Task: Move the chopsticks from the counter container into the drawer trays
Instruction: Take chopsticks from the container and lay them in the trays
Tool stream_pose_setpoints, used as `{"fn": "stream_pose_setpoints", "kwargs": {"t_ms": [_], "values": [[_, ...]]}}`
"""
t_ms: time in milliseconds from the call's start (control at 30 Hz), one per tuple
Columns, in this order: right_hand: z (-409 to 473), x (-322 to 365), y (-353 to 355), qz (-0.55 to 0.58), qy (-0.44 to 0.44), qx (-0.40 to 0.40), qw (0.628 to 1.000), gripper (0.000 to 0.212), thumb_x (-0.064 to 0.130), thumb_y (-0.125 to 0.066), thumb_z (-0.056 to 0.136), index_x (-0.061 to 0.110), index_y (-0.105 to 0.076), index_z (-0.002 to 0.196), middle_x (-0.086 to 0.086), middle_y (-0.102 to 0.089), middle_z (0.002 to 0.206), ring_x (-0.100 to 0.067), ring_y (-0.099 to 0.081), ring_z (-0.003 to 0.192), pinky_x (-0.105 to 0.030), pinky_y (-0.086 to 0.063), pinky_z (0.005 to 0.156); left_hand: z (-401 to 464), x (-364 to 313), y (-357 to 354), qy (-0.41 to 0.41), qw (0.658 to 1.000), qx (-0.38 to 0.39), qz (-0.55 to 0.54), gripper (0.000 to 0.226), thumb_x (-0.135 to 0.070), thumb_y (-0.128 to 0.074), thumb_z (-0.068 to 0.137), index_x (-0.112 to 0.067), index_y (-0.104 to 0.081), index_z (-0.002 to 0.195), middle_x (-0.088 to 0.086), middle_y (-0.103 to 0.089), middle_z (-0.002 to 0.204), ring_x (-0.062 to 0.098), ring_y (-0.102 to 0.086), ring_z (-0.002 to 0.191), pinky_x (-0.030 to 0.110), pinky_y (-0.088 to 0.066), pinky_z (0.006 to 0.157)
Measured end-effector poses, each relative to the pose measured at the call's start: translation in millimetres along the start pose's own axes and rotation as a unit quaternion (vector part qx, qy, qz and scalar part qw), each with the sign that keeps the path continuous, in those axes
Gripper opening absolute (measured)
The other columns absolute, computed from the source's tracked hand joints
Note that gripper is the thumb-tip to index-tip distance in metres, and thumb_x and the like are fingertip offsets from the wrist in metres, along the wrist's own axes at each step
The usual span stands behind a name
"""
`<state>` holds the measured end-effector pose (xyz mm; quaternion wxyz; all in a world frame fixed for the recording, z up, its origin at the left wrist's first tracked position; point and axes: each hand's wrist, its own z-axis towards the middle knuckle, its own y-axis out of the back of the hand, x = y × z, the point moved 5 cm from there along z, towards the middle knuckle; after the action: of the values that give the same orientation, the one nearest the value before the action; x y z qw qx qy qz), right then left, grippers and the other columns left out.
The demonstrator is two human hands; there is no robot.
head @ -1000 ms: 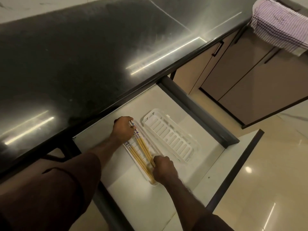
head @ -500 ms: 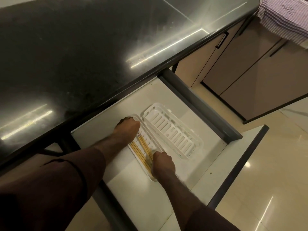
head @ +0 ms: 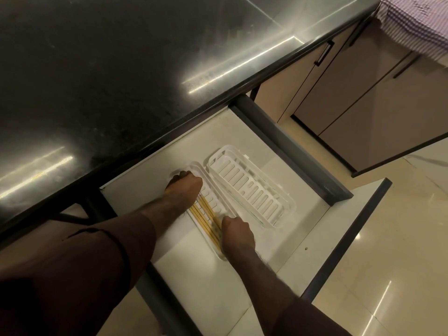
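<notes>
So the pale cream pulled-out drawer (head: 303,221) sits open under the glossy black stone surface (head: 121,69), and there are two white slotted plastic trays in it, side by side and touching along their long edges. The bundle of yellow wooden chopsticks (head: 206,218) lies in the left white slotted tray (head: 213,202), running roughly from 11 o'clock to 5 o'clock along its length. The left hand (head: 185,187) is at the 11 o'clock end of that tray, fingers curled down over the chopstick tops, though honestly I can't tell if it's actually pinching them or just resting on them since the knuckles hide everything. The right hand (head: 237,232) is at the 5 o'clock end, fingers curled in a loose fist right over the chopstick tips, touching them; again the grip itself is hidden. Both arms wear dark brown sleeves. The right white slotted tray (head: 252,190) at about 2 o'clock from the chopsticks has nothing in it that I can see. Off at 1 o'clock in the far corner, a purple-and-white checked cloth (head: 417,23) hangs over the brown cabinet fronts (head: 363,98), with shiny beige floor tiles (head: 388,263) down at 4 o'clock.
</notes>
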<state>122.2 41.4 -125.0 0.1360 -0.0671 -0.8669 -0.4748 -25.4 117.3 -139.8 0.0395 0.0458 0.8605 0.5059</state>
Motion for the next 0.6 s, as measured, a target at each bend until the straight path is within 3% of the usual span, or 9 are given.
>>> {"fn": "stream_pose_setpoints", "kwargs": {"t_ms": [100, 267, 433, 600], "values": [[-0.8, 1.5, 0.8, -0.013, 0.009, -0.012, 1.000, 0.036, 0.032, -0.058, 0.095, 0.014, -0.055, 0.125, -0.004, -0.063, 0.110, -0.019, -0.062, 0.096, -0.026, -0.047, 0.080, -2.2, -1.2, 6.7, 0.008, 1.000, -0.028, 0.000, 0.033, -0.020, -0.057, 0.095, -0.009, -0.052, 0.125, 0.010, -0.058, 0.126, 0.023, -0.056, 0.116, 0.028, -0.045, 0.096], [1.2, 3.9, -0.4, -0.048, 0.021, -0.016, 0.998, 0.041, 0.033, -0.059, 0.094, 0.013, -0.051, 0.129, -0.005, -0.063, 0.115, -0.020, -0.063, 0.099, -0.030, -0.050, 0.086, -4.6, -7.8, 9.7, -0.028, 0.996, -0.017, 0.078, 0.028, -0.016, -0.051, 0.097, -0.003, -0.051, 0.122, 0.013, -0.059, 0.125, 0.027, -0.057, 0.114, 0.034, -0.045, 0.096], [0.9, 7.0, -4.9, -0.056, 0.033, -0.022, 0.998, 0.042, 0.036, -0.060, 0.094, 0.016, -0.052, 0.130, -0.003, -0.064, 0.115, -0.019, -0.063, 0.100, -0.030, -0.050, 0.091, -10.2, -7.9, 12.4, -0.027, 0.997, -0.006, 0.071, 0.027, -0.015, -0.048, 0.099, -0.002, -0.053, 0.121, 0.014, -0.059, 0.125, 0.027, -0.058, 0.114, 0.034, -0.044, 0.098], [1.6, 6.6, -7.7, -0.049, 0.032, -0.024, 0.998, 0.042, 0.036, -0.061, 0.093, 0.016, -0.053, 0.129, -0.003, -0.064, 0.115, -0.018, -0.063, 0.099, -0.030, -0.050, 0.091, -10.1, -10.1, 10.8, -0.085, 0.987, 0.002, 0.135, 0.030, -0.010, -0.050, 0.097, 0.000, -0.050, 0.126, 0.015, -0.056, 0.130, 0.028, -0.055, 0.118, 0.038, -0.043, 0.101]]}}
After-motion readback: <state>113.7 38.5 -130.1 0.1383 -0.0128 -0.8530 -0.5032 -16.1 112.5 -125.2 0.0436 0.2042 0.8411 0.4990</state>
